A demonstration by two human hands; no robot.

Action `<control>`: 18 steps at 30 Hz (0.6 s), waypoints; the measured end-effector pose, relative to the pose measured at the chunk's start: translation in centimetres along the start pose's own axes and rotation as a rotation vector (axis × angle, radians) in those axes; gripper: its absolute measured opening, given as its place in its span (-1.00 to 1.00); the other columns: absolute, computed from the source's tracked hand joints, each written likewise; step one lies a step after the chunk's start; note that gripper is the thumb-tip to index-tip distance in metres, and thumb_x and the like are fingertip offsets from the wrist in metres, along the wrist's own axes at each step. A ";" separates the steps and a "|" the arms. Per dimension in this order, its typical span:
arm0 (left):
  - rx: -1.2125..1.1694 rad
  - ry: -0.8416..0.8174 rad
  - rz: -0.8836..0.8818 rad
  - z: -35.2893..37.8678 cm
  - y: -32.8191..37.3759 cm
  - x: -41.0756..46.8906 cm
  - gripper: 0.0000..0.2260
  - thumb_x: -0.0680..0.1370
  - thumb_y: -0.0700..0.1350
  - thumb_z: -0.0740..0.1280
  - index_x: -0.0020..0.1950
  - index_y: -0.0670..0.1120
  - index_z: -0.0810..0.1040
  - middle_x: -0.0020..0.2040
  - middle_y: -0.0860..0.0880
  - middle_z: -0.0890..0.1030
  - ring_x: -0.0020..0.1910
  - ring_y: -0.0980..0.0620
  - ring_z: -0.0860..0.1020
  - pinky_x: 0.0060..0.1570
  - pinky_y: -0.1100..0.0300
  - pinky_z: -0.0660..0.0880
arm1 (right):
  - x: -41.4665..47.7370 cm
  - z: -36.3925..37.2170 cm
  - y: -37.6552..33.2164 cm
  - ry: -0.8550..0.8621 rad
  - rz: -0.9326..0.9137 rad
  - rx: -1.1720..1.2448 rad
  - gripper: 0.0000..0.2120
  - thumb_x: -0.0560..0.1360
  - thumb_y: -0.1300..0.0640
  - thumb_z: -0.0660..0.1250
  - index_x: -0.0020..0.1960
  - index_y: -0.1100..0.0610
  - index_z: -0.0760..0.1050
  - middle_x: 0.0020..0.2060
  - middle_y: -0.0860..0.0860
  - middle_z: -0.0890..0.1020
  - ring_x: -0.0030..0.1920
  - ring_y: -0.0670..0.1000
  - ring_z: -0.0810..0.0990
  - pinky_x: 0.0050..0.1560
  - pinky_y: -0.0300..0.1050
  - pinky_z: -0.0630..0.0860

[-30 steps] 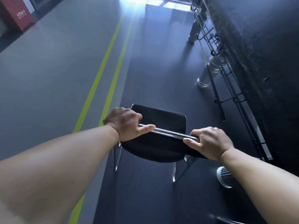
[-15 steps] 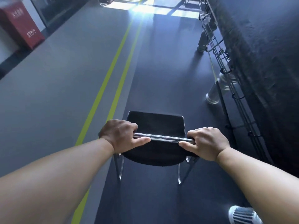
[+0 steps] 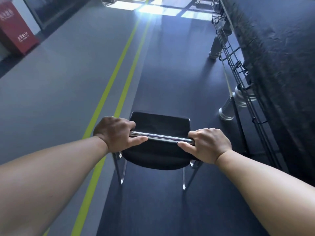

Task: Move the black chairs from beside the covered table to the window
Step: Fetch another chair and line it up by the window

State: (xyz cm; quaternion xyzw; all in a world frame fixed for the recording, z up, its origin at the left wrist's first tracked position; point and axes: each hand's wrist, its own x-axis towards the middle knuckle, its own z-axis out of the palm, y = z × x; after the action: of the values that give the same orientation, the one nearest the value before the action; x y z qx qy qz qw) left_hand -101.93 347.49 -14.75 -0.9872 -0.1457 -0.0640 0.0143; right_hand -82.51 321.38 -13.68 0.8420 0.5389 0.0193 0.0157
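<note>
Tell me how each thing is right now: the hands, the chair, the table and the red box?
Left hand: grips the left end of the chair's shiny bar.
Right hand: grips the right end of the same bar.
Chair: upright, facing away; cannot tell if its legs touch the floor.
Table: covered by a dark cloth, right of the chair.
Red box: standing far left.

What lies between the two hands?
In the head view, only a bare stretch of the chrome top bar of the black chair runs between the left hand and the right hand.
</note>
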 end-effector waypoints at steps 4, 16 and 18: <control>0.016 -0.001 0.051 0.6 -3.6 5.0 -0.31 0.32 0.61 -0.17 -0.28 0.05 0.39 -0.30 0.09 0.51 -0.24 -0.04 0.55 -0.29 0.11 0.21 | 4.5 -0.1 0.5 -0.006 0.024 0.013 -0.33 0.42 -0.53 -0.20 -0.32 0.03 0.30 -0.36 -0.07 0.53 -0.25 0.07 0.60 -0.28 -0.06 0.25; 0.030 0.051 0.176 3.2 -13.8 21.4 -0.28 0.33 0.60 -0.18 -0.30 0.00 0.40 -0.31 0.07 0.57 -0.29 -0.06 0.56 -0.34 0.14 0.19 | 19.8 0.9 4.0 0.002 0.092 0.039 -0.33 0.40 -0.57 -0.18 -0.29 0.01 0.27 -0.34 -0.07 0.54 -0.24 0.08 0.59 -0.27 -0.04 0.28; 0.009 0.064 0.172 3.2 -14.3 24.0 -0.28 0.33 0.60 -0.17 -0.29 0.00 0.42 -0.31 0.06 0.57 -0.28 -0.06 0.56 -0.34 0.13 0.19 | 21.9 0.6 5.7 0.010 0.108 0.035 -0.33 0.40 -0.57 -0.19 -0.29 0.01 0.27 -0.33 -0.05 0.56 -0.24 0.09 0.60 -0.27 -0.04 0.32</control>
State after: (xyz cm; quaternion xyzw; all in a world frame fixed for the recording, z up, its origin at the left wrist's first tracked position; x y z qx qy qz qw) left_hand -82.90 368.17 -14.65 -0.9934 -0.0601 -0.0936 0.0288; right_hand -68.13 338.92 -13.69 0.8698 0.4932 0.0150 -0.0030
